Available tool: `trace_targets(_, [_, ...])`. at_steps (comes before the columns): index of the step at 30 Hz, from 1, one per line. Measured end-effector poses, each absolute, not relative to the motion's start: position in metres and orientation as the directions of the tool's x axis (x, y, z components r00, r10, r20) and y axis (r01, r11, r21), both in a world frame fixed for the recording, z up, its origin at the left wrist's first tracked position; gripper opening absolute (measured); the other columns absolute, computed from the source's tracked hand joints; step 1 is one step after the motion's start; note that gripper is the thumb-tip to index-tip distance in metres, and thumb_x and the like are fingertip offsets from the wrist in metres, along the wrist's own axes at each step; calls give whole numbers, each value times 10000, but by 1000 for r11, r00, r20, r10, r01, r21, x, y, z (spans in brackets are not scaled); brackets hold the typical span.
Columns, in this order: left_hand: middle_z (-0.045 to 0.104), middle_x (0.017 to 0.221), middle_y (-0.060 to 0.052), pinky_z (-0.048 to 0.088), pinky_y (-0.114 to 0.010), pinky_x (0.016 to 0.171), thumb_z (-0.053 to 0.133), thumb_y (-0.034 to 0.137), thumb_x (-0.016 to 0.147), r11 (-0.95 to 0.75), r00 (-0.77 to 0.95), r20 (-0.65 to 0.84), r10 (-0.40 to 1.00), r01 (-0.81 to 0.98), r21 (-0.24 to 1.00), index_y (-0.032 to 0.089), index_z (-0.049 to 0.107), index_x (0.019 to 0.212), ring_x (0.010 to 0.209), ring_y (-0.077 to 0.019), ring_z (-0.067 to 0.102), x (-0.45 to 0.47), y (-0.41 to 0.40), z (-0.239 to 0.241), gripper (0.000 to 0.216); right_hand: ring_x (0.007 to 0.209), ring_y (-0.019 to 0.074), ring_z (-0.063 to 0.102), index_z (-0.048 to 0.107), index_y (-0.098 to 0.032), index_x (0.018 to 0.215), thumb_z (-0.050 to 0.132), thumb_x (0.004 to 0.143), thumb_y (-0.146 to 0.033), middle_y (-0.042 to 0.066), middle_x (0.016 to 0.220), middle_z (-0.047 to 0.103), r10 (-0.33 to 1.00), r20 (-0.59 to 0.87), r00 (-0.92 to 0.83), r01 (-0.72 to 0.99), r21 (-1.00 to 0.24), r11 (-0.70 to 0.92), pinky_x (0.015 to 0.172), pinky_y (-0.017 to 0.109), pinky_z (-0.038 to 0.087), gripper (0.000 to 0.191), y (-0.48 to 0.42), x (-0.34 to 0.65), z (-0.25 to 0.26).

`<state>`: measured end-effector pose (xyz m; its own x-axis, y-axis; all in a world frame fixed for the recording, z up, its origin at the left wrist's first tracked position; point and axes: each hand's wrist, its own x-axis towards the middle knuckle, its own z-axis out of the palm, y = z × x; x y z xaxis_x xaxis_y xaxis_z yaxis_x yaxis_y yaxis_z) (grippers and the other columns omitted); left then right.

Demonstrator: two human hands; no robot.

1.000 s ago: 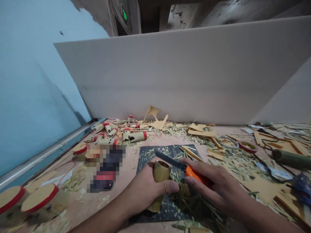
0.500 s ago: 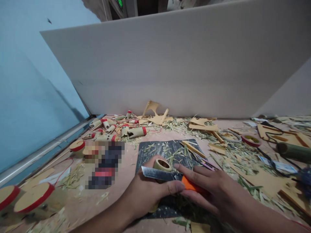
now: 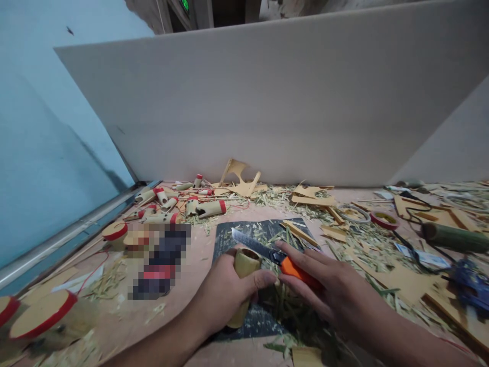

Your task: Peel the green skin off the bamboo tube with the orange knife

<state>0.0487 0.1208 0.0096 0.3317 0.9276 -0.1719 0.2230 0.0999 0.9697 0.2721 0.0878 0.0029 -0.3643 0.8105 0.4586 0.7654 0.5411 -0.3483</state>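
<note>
My left hand (image 3: 225,293) is wrapped round a short bamboo tube (image 3: 245,264), its hollow end facing up and away from me. In my right hand (image 3: 338,288) is a utility knife (image 3: 295,269) with an orange and black handle. Its long blade points up and to the left, just beyond the tube's rim; I cannot tell whether blade and bamboo touch. My left thumb lies close to the front of the handle. Both hands are over a dark, scratched mat (image 3: 263,326) strewn with green bamboo shavings.
Bamboo pieces with red bands (image 3: 212,208) lie at the back left. Nearer left are red-rimmed drum-like pieces (image 3: 44,316). To the right are tape rolls (image 3: 384,220), a green bamboo length (image 3: 454,237), a blue object (image 3: 471,285) and cut thin board. A white panel (image 3: 267,112) stands behind.
The knife blade has swung from lying across the tube's near side to up beyond its rim. The tube is now tilted more upright, showing more of its side. The view has shifted slightly right.
</note>
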Motion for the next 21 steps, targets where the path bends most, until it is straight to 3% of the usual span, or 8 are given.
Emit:
trace_targets(4, [629, 685, 40, 444, -250, 578, 869, 400, 734, 79, 406, -137, 903, 156, 985, 201, 622, 884, 601, -147, 547, 46, 124, 9, 351, 631, 181, 689, 641, -298, 1451, 601, 1008, -440, 57, 860, 758, 813, 398, -426, 718, -398, 571, 568, 264, 549, 467, 90, 278, 7])
trace_targets(9, [606, 759, 65, 418, -218, 638, 908, 267, 664, 90, 441, -106, 891, 58, 994, 217, 579, 896, 708, -130, 515, 44, 123, 9, 405, 608, 182, 695, 622, -303, 1467, 581, 1027, -460, 42, 852, 742, 776, 362, -516, 694, -354, 627, 522, 265, 524, 468, 89, 276, 4])
trace_targets(15, [612, 808, 46, 436, -232, 677, 915, 314, 691, 108, 491, -111, 864, 35, 994, 222, 566, 968, 757, -140, 528, 44, 122, 8, 455, 607, 171, 701, 635, -249, 1449, 512, 1060, -490, 46, 864, 747, 741, 368, -563, 684, -296, 667, 525, 254, 518, 474, 93, 278, 4])
trace_targets(21, [598, 764, 37, 434, -238, 667, 864, 421, 760, 1, 426, -59, 903, 134, 991, 211, 568, 867, 717, -134, 520, 49, 120, 8, 379, 530, 150, 663, 631, -271, 1445, 515, 1053, -503, 25, 810, 735, 729, 451, -515, 742, -191, 642, 471, 234, 479, 471, 91, 276, -9])
